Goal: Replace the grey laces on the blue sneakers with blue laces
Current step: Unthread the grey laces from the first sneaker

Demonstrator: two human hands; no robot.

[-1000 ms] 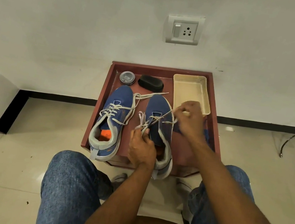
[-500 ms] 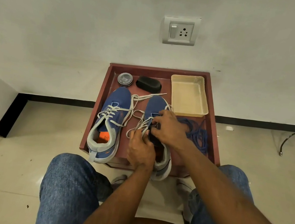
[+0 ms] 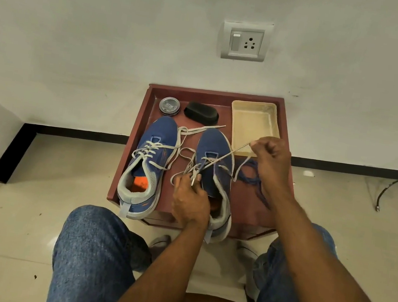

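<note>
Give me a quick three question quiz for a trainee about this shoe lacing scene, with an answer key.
1. True or false: the right hand pulls a grey flat shoelace taut from the right blue fabric sneaker.
2. What lies beside that sneaker, partly under the right forearm?
3. Which hand holds lace near the sneaker's opening: A left, B right?

Key:
1. True.
2. The dark blue loose lace on the maroon wooden tray.
3. A, the left hand.

- Right hand (image 3: 272,161) pinches a grey lace (image 3: 228,153) drawn taut from the right blue sneaker (image 3: 214,153)
- Left hand (image 3: 190,198) grips lace ends at its tongue
- Blue laces (image 3: 253,177) lie beside it on the maroon tray (image 3: 244,203)
</note>
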